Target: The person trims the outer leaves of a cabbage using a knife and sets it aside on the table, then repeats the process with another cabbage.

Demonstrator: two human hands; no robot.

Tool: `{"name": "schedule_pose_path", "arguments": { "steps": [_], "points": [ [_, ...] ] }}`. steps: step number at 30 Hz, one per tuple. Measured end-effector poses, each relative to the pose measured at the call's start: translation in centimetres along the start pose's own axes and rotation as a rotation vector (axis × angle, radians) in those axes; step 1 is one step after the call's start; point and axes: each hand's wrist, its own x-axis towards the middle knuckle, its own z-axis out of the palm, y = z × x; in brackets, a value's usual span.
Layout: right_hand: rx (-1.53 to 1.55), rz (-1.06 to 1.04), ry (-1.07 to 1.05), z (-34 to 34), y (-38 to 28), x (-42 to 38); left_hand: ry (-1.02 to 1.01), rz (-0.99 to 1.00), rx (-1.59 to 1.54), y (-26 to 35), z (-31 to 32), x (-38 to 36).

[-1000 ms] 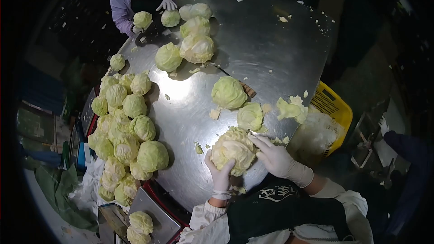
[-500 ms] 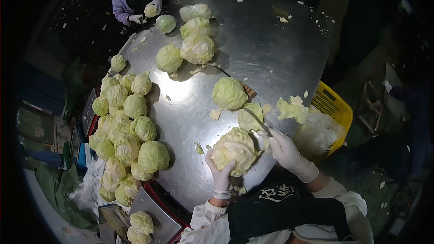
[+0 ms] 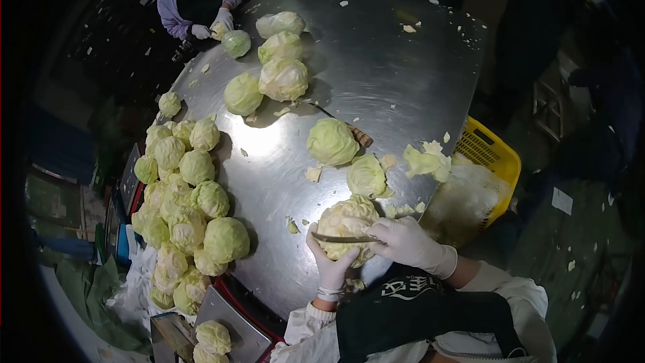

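Note:
My left hand (image 3: 329, 265), in a white glove, cups the near left side of a pale cabbage (image 3: 348, 215) at the table's near edge. In my gloved right hand (image 3: 411, 247) is a knife (image 3: 339, 238), its blade lying level across the cabbage's face and pointing left. The knife's handle is hidden in my fist. Just beyond stands a green cabbage half-peeled of leaves (image 3: 368, 176), with a rounder cabbage (image 3: 332, 141) behind it. A second knife with a wooden handle (image 3: 361, 136) lies beside that one.
Many cabbages are piled (image 3: 176, 212) along the left of the metal table (image 3: 396, 74). Several more stand toward the back. A yellow crate (image 3: 500, 151) with a plastic liner is at the right edge. Another gloved person (image 3: 201, 0) works at the far left. A scale (image 3: 235, 326) holds cabbages.
My right hand has swung the knife from the cabbage's far right side leftward and down across its face. At the far end, the other person's hands have lowered their cabbage.

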Motion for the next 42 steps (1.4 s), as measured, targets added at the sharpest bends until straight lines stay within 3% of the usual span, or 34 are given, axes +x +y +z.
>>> {"name": "schedule_pose_path", "arguments": {
  "steps": [2, 3, 5, 6, 8, 14, 16, 18, 19, 22, 26, 29, 32, 34, 36, 38, 40, 42],
  "points": [
    [0.327, 0.245, 0.221, 0.3, 0.1, 0.7, -0.004, 0.007, -0.010, 0.1, 0.1, 0.2],
    [0.330, 0.244, 0.220, 0.5, 0.8, 0.6, -0.004, -0.025, -0.079, 0.1, -0.1, 0.3],
    [0.518, 0.625, 0.296, 0.7, 3.1, 0.0, 0.002, -0.045, -0.143, 0.3, -0.7, 0.6],
    [0.522, 0.616, 0.295, 0.4, 4.0, -0.7, 0.012, -0.096, -0.261, 0.4, -1.2, 0.7],
    [0.565, 0.807, 0.331, -0.4, 5.1, -2.1, 0.034, -0.152, -0.382, 0.5, -2.1, 0.5],
    [0.540, 0.766, 0.123, -0.8, 4.3, -4.7, -0.307, -0.050, -0.123, 0.0, -4.4, 0.1],
    [0.689, 0.692, 0.249, 0.4, 3.3, -5.0, -0.454, -0.051, 0.021, 0.2, -5.3, -0.1],
    [0.727, 0.646, 0.233, 1.5, 3.3, -5.3, -0.488, -0.068, 0.012, 0.0, -5.8, -0.5],
    [0.726, 0.687, 0.128, 1.3, 3.3, -5.6, -0.518, -0.077, -0.001, -0.2, -6.1, -0.7],
    [0.692, 0.737, -0.016, 0.1, 2.3, -5.0, -0.570, 0.011, 0.073, -1.7, -7.1, -0.9],
    [0.763, 0.599, 0.087, 0.9, 1.5, -4.9, -0.580, -0.005, 0.072, 1.2, -4.1, -1.1],
    [1.049, 0.898, -0.141, -0.7, -0.2, -3.7, -0.567, 0.096, 0.126, 0.9, -3.8, -0.9],
    [1.146, 0.895, -0.059, 1.0, 0.2, -3.9, -0.438, 0.057, 0.106, -0.6, -4.6, -0.4],
    [1.166, 0.866, -0.028, 0.5, 0.3, -3.5, -0.341, -0.157, -0.183, 1.0, -3.5, 0.3],
    [1.178, 0.827, -0.003, -0.8, 0.6, -2.7, -0.300, -0.142, -0.246, -0.2, -3.5, 0.5],
    [1.383, 0.747, 0.222, -3.0, 0.2, -1.6, -0.183, -0.522, -0.725, 0.8, -3.0, 0.7],
    [1.405, 0.722, 0.232, -4.4, 0.4, -1.6, -0.181, -0.558, -0.792, 2.2, -2.4, 1.5],
    [1.387, 0.873, 0.300, -4.0, 1.2, -2.8, -0.390, -0.560, -1.105, 3.3, -2.9, 1.7]
  ]
}}
